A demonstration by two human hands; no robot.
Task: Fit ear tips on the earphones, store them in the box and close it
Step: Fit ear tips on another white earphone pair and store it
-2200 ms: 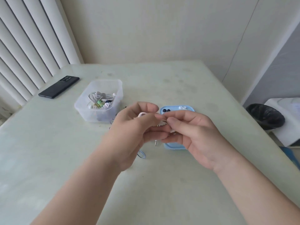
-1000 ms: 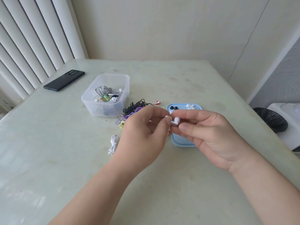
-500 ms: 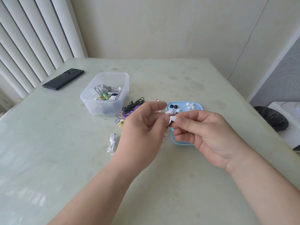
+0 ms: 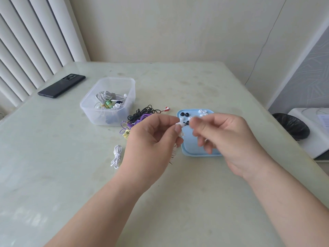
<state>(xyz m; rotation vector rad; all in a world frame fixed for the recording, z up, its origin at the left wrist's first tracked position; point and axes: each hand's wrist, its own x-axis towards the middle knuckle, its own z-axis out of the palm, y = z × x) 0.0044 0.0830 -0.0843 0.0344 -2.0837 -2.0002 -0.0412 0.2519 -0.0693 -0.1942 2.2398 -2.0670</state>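
White earbud (image 4: 179, 124) was pinched between thumb and forefinger of the left hand (image 4: 153, 138), above the left edge of the blue tray (image 4: 195, 152), mid-table (image 4: 178, 202). Its long axis ran roughly parallel to the near table edge, free end pointing right, straight at the right hand (image 4: 229, 138). Its cord (image 4: 174, 152) hung below the left palm.

Right hand was just beside the bud with a small gap, fingers curled in. It was blurred, so I couldn't tell whether it held an ear tip.

Black ear tips (image 4: 184, 114) and white ear tips (image 4: 203, 111) lay loose at the tray's far end, just beyond the fingertips; right hand nearer.

My read: fitting step, tip to be pushed on along that axis from the right.

Room: near half of the tray bare, likely the box's lid. Clear plastic box (image 4: 92, 118) sat well apart toward the far-left corner, with tangled earphones (image 4: 142, 114) between it and the tray.
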